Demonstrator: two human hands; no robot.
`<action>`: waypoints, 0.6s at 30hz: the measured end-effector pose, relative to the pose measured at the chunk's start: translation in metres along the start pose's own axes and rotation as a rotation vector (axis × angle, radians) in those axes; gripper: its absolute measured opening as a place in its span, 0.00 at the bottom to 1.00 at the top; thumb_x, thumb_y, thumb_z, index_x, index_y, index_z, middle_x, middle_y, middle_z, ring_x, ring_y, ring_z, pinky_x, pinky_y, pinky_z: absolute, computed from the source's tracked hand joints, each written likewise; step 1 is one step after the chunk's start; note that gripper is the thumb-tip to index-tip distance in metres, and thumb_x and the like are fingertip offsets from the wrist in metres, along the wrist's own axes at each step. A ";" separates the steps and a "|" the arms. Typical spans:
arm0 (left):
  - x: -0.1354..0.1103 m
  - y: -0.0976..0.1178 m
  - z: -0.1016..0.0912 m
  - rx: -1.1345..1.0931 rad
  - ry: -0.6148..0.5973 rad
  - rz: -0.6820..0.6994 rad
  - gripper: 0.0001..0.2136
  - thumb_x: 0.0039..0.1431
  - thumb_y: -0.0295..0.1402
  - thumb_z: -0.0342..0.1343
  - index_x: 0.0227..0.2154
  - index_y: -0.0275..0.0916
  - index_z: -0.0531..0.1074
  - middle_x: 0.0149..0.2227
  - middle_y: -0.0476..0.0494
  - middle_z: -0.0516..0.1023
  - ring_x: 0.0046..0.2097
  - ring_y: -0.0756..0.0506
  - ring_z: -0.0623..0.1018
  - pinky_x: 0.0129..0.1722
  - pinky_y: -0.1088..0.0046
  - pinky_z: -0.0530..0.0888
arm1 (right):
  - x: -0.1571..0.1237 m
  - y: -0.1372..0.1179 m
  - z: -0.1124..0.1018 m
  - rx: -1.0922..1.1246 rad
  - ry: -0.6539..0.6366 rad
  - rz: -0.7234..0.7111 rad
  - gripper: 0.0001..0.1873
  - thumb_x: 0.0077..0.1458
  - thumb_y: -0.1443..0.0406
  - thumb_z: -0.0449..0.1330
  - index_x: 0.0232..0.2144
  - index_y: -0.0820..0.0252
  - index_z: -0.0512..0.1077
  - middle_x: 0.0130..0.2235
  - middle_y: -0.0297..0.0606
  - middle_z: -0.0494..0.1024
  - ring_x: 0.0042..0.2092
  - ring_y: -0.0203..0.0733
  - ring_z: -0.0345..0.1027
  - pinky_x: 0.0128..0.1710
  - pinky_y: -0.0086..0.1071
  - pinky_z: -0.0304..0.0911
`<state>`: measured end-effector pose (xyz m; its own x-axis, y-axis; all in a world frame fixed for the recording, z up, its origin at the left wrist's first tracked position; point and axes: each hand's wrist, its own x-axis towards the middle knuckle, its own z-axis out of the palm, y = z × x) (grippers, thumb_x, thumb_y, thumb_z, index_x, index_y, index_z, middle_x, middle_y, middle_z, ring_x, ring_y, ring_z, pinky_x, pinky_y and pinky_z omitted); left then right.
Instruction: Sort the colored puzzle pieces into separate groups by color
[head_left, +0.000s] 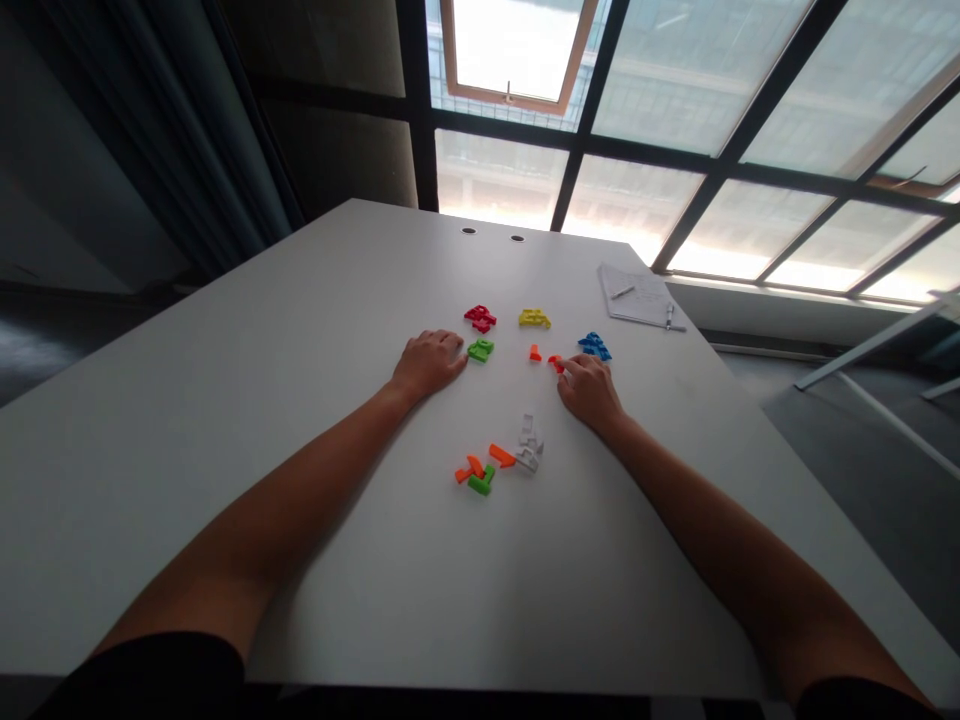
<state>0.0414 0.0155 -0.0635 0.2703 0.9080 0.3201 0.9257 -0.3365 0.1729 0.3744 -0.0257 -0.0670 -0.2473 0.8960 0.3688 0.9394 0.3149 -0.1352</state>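
Note:
Small coloured plastic pieces lie on a white table. My left hand rests knuckles-up with fingers curled, its fingertips touching a green piece. My right hand pinches an orange piece with its fingertips. Another orange piece lies just left of it. Red pieces, yellow pieces and blue pieces sit in little heaps beyond the hands. Nearer me lie white pieces, orange pieces and a green piece.
A sheet of paper with a pen lies at the table's far right corner. Two cable holes mark the far edge. Large windows rise behind the table. The floor drops away on the right.

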 end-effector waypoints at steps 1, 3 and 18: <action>0.000 0.000 0.000 0.000 0.003 0.002 0.17 0.69 0.43 0.52 0.54 0.45 0.77 0.59 0.38 0.79 0.59 0.33 0.75 0.57 0.53 0.71 | 0.002 0.000 0.001 -0.010 -0.016 0.011 0.19 0.66 0.67 0.57 0.55 0.61 0.80 0.51 0.51 0.80 0.55 0.58 0.69 0.57 0.46 0.60; 0.000 0.001 0.000 0.009 0.006 0.003 0.17 0.69 0.43 0.52 0.54 0.44 0.77 0.58 0.37 0.79 0.58 0.33 0.75 0.56 0.54 0.71 | 0.006 -0.001 0.003 -0.025 -0.049 0.036 0.21 0.66 0.66 0.56 0.57 0.64 0.78 0.52 0.53 0.79 0.56 0.58 0.68 0.57 0.45 0.60; 0.000 0.004 -0.001 0.040 0.025 -0.002 0.15 0.69 0.42 0.53 0.51 0.42 0.78 0.55 0.37 0.80 0.55 0.34 0.76 0.53 0.55 0.71 | 0.036 0.001 0.020 0.053 -0.071 -0.023 0.24 0.68 0.57 0.59 0.63 0.59 0.75 0.57 0.53 0.78 0.59 0.61 0.68 0.58 0.47 0.60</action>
<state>0.0451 0.0134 -0.0622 0.2622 0.9019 0.3432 0.9362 -0.3240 0.1361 0.3612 0.0130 -0.0724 -0.2870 0.9074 0.3070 0.9198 0.3506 -0.1765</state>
